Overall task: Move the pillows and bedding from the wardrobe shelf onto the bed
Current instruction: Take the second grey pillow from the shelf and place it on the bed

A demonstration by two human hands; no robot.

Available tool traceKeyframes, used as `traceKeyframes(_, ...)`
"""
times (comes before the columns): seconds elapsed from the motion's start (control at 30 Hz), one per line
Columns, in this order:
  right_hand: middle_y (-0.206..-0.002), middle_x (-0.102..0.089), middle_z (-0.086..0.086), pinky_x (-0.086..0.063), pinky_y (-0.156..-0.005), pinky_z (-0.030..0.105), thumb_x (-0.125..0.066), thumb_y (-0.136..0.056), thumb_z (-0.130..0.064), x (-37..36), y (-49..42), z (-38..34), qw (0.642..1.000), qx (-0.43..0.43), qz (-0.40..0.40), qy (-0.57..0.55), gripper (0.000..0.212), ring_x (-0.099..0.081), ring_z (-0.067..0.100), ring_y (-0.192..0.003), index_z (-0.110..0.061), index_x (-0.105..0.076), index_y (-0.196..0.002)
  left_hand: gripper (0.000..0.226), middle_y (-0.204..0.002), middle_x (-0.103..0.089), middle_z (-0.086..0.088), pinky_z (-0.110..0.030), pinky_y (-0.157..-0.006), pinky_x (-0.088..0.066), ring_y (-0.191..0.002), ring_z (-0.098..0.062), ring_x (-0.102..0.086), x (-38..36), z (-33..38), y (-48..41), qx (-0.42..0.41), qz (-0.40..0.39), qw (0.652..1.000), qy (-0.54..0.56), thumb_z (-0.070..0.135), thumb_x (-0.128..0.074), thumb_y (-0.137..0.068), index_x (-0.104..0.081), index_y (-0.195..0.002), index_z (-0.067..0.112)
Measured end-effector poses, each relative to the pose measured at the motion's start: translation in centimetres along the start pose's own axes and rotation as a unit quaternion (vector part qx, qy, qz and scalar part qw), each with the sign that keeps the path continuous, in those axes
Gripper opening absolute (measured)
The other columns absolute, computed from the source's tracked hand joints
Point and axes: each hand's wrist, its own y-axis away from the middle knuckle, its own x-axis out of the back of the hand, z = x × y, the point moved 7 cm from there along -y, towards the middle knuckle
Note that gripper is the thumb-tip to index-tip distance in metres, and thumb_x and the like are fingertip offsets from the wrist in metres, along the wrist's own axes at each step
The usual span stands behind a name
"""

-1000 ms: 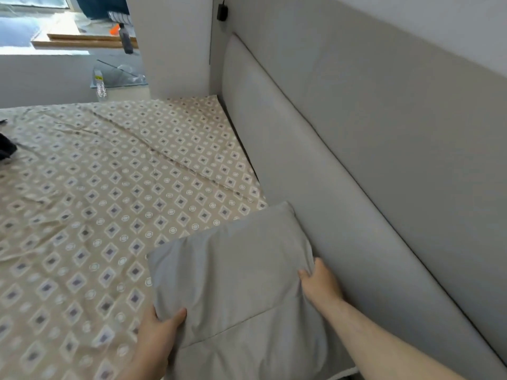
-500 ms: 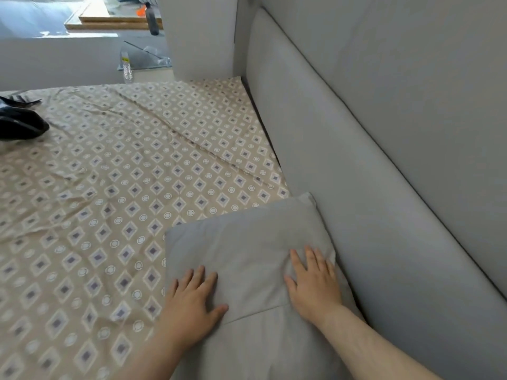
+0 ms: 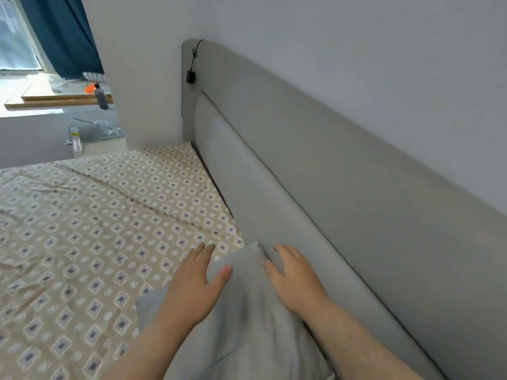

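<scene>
A grey pillow (image 3: 247, 311) lies on the bed's patterned beige sheet (image 3: 96, 229), its right side against the grey padded headboard (image 3: 329, 201). The pillow's far end is bunched up and raised between my hands. My left hand (image 3: 194, 286) holds its left side, thumb on top and fingers reaching past the edge toward the sheet. On the right side, next to the headboard, my right hand (image 3: 293, 281) grips it with spread fingers. The wardrobe shelf is out of view.
A small black device (image 3: 190, 76) hangs on a cord at the headboard's far end. A white wall block (image 3: 137, 78) stands at the bed's far corner. Beyond the bed are a plastic bottle (image 3: 76, 139), a dark bottle (image 3: 101, 96) and a blue curtain (image 3: 63, 34).
My hands lay flat on the pillow half a second ago; they have slid to its far end and closed around it, bunching it upward. The camera has tilted up.
</scene>
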Motion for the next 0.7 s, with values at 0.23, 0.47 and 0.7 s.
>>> traceKeyframes(0.23, -0.139, -0.051, -0.005, -0.035, -0.109, 0.031, -0.05, -0.095, -0.038, 19.0, 13.9, -6.4, 0.969, -0.04, 0.214, -0.117, 0.043, -0.046, 0.011, -0.13, -0.022, -0.049, -0.135, 0.052, -0.146, -0.045, 0.002, -0.02, -0.102, -0.026, -0.128, -0.004, -0.038, 7.1, 21.4, 5.6, -0.209, -0.01, 0.963, 0.167, 0.041, -0.05, -0.094, -0.045, -0.141, 0.019)
traceKeyframes(0.47, -0.135, -0.052, -0.007, -0.038, -0.107, 0.031, -0.05, -0.095, -0.037, 32.9, 35.3, -8.2, 0.894, -0.104, 0.414, -0.136, 0.042, -0.047, 0.007, -0.126, -0.027, -0.046, -0.136, 0.062, -0.145, -0.046, 0.005, -0.026, -0.106, -0.028, -0.136, -0.012, -0.038, 7.2, 37.1, 18.4, -0.324, -0.154, 0.886, 0.294, 0.056, -0.046, -0.085, -0.047, -0.138, 0.024)
traceKeyframes(0.7, -0.138, -0.048, -0.012, -0.038, -0.107, 0.033, -0.047, -0.095, -0.042, 37.5, 63.7, -8.5, 0.78, -0.208, 0.583, -0.094, 0.046, -0.043, 0.007, -0.128, -0.031, -0.042, -0.139, 0.054, -0.147, -0.044, 0.009, -0.027, -0.103, -0.028, -0.134, -0.008, -0.038, 5.2, 46.9, 38.8, -0.434, -0.291, 0.783, 0.337, 0.05, -0.046, -0.089, -0.046, -0.139, 0.028)
